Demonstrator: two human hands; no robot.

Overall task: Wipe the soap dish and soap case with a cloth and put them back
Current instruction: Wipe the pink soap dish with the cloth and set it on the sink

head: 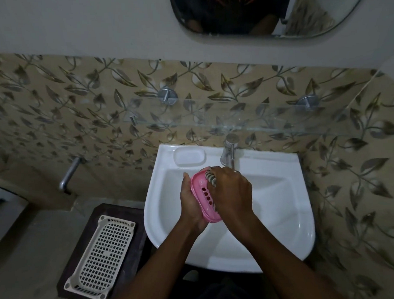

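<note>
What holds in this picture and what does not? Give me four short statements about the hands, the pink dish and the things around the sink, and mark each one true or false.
1. The left hand holds the pink soap dish over the sink. True.
2. The right hand holds nothing. False: it presses a striped cloth into the dish.
3. The perforated white tray lies in the sink. False: it lies on a dark stand to the left of the sink.
4. A glass shelf is fixed to the wall above the tap. True.

Pink slotted soap dish (204,195) held tilted, striped cloth (209,177) pressed against its inside.
</note>
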